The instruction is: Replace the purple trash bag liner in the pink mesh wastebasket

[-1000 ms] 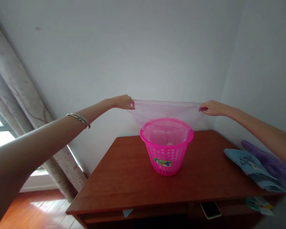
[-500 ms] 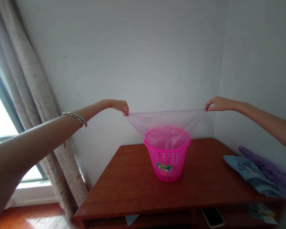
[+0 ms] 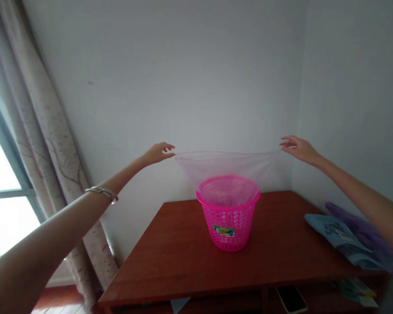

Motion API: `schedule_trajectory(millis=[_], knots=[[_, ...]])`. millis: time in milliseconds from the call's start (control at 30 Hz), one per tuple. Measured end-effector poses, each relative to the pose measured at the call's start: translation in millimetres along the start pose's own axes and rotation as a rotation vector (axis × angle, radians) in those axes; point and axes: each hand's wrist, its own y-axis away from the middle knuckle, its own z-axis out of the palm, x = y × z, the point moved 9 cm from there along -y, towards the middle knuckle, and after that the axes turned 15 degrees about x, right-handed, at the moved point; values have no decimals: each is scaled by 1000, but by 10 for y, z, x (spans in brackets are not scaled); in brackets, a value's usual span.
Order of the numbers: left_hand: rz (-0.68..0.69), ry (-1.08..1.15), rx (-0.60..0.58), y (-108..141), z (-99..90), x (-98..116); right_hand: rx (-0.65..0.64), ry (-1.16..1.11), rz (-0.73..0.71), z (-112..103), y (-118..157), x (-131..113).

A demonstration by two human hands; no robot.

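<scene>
Spreading left hand [image 3: 159, 153], right hand [image 3: 298, 149] beside 1 bag [image 3: 227, 168], over 1 pink basket [image 3: 228, 226]

Your translucent pink bin liner [image 3: 227, 167] is spreading wide above the upright, hot-pink perforated plastic wastebasket [image 3: 228, 231], its middle sagging down inside the rim.

The person's left hand [image 3: 157, 153] and right hand [image 3: 299, 149] end slender bare arms with long, thin fingers. A narrow silver bangle [image 3: 101, 194] circles the left forearm [image 3: 68, 213].
</scene>
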Motion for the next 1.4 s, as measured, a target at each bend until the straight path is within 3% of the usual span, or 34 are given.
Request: schedule_trajectory(millis=[33,100,167,233,300,400,500,600,733,833,933,1100,1267,1400], knots=[[-101,118,75,168,32,-163,32,-127,138,25,202,216],[-304,364,88,597,290,-462,-33,-352,394,269,713,623],[-428,524,-62,1018,725,-562,-101,-451,548,585,1186,903],[-496,710,-188,1281,1122,-439,-168,-511,593,927,1473,989],[-499,862,-221,1306,1391,-157,-214,-590,581,1249,1535,883],[-419,1121,-183,1043,1603,425,-273,-773,510,1633,1343,438],[-509,1482,-153,776,1774,851,-312,-979,466,1852,1082,-53],[-627,1603,-190,664,1977,1087,-342,-1140,529,1971,935,-309],[-766,1710,-151,620,2128,1197,-346,-1235,748,2073,893,-279],[-893,1828,-108,602,2191,1213,-221,-1328,900,2081,847,-183],[-926,1937,-13,540,2167,1166,-103,-1404,921,2068,780,-204],[-883,2026,161,448,2050,1056,-57,-1520,903,2099,733,-391],[-957,2038,184,452,2082,1084,-8,-1575,1023,2177,776,-405],[-986,1984,180,459,2116,1166,103,-1549,1161,2264,858,-287]])
